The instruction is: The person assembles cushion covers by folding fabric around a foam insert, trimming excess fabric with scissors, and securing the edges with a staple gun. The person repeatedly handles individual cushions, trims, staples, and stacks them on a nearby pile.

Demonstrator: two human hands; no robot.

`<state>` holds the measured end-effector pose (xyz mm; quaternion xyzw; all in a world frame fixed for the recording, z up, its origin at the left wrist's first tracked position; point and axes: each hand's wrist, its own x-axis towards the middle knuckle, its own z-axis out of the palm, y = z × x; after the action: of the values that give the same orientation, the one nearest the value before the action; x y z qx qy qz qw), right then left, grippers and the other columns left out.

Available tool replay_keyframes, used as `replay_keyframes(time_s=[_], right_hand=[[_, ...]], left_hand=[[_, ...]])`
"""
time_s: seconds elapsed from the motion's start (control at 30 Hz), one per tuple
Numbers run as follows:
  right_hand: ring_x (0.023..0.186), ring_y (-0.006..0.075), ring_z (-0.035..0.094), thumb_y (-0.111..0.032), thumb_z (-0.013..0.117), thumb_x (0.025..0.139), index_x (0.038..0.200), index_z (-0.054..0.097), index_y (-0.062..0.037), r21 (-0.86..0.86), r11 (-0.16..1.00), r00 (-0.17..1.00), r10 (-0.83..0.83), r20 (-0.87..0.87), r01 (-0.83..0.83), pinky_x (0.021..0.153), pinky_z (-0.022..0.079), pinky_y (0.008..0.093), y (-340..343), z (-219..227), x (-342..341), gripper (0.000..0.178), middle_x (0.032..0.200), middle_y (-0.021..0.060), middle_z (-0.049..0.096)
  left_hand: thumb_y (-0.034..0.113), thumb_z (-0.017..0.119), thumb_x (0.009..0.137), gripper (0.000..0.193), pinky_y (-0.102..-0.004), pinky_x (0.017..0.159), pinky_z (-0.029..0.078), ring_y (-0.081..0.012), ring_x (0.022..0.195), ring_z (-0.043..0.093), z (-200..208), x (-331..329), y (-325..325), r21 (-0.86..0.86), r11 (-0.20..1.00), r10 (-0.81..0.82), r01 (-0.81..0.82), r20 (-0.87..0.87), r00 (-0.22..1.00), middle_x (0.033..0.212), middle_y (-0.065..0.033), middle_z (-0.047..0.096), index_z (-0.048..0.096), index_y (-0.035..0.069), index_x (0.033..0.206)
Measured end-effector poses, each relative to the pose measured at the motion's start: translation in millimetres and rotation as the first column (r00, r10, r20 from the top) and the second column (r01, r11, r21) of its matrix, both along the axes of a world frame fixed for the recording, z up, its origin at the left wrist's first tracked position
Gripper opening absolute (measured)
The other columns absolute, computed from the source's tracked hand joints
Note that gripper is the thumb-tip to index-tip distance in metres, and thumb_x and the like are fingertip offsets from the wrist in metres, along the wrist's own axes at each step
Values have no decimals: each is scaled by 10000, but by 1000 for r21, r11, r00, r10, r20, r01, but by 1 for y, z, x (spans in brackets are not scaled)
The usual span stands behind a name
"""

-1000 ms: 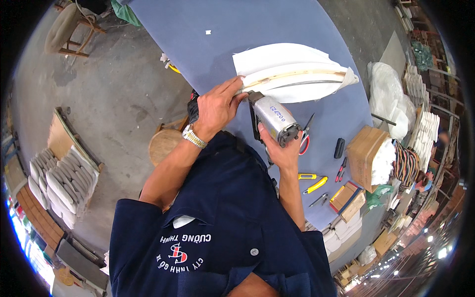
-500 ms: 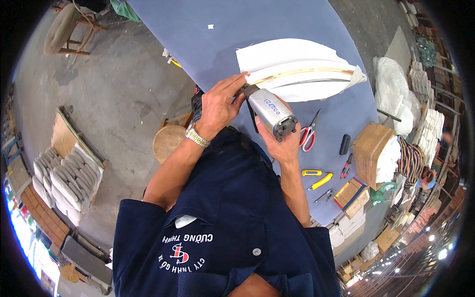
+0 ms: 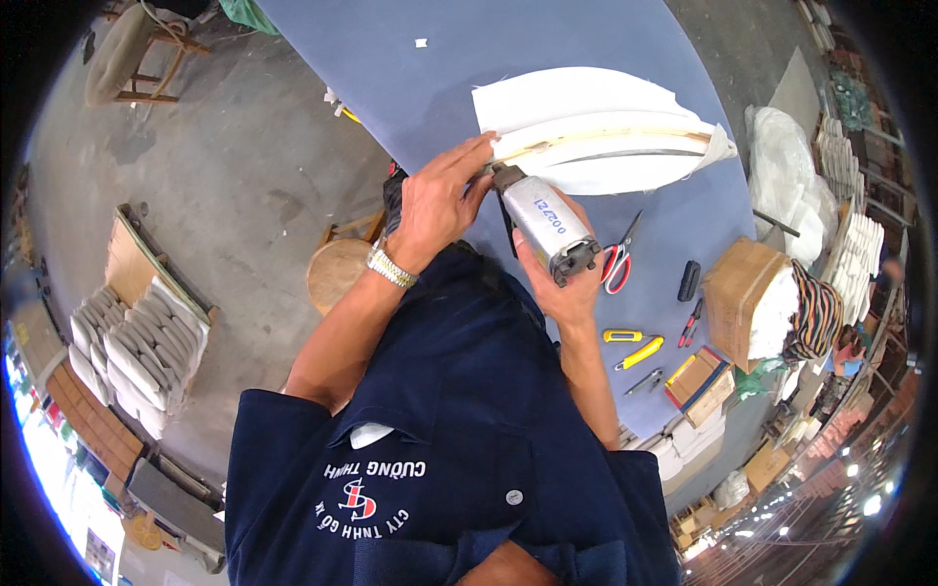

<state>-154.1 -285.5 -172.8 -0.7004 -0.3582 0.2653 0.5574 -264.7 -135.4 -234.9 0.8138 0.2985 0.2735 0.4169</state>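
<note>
A curved wooden piece (image 3: 620, 136) with white fabric (image 3: 596, 94) around it lies on the blue-grey table, its bare wood strip facing up. My left hand (image 3: 437, 203), wearing a metal watch, holds the near-left end of the piece, fingers stretched along its edge and thumb below. In my right hand (image 3: 559, 283) is a silver staple gun (image 3: 549, 217), its nose at that same end beside my left fingertips. The gun's body hides most of its handle and several of my right fingers. Whether the nose touches the fabric cannot be made out.
Red-handled scissors (image 3: 618, 264), yellow cutters (image 3: 640, 353) and a small open box (image 3: 696, 379) lie to the right on the blue-grey table (image 3: 440, 88). A cardboard box (image 3: 743, 288) stands at the right edge. To the left are a round wooden stool (image 3: 337, 273) and stacked cushions (image 3: 147, 342).
The whole view has shifted slightly. My hands, the staple gun and the fabric-covered piece keep nearly the same places relative to each other.
</note>
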Motion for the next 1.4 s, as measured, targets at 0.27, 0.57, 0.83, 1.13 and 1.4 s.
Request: replay_keyframes(time_s=[0.27,0.57,0.83,1.13,1.4], right_hand=[[1171,221,677,-24,784,825,1358,613,38,-79,997,999,15,35,-12,1022,513,356,5,-1,4,564,1280,168,698],[1137,234,650,-83,749,883,1320,600,43,-99,995,1000,-12,3,13,1015,498,372,3,-13,1,479,1242,155,676],[1074,247,629,-49,737,875,1303,572,49,-181,983,997,25,-74,-38,957,511,379,8,-28,8,469,1192,158,647],[1062,248,652,-35,748,880,1311,577,46,-196,980,993,-9,-115,-14,976,521,385,-1,-33,8,471,1215,157,654],[1159,214,694,-82,772,887,1352,612,6,-175,984,999,36,37,-29,981,534,343,12,-11,3,500,1270,150,718]], left_hand=[[-42,737,827,529,-397,982,581,-334,1189,695,1,2,3,13,1000,-29,29,7,1000,1361,-134,687,682,96,1335],[21,731,874,562,-397,1067,548,-333,1313,614,2,-5,6,-64,990,-123,124,21,992,1454,-140,618,600,80,1417],[128,670,965,503,-416,920,610,-318,1245,655,-3,-11,7,4,998,-61,61,-25,998,1450,-99,628,562,112,1457],[107,706,934,631,-436,942,598,-359,1192,678,-2,-8,5,-55,992,-111,111,5,994,1389,-145,660,494,139,1528],[-2,763,859,529,-399,967,587,-343,1181,703,-20,-13,11,-39,999,-24,29,106,994,1354,-204,673,652,67,1372]])
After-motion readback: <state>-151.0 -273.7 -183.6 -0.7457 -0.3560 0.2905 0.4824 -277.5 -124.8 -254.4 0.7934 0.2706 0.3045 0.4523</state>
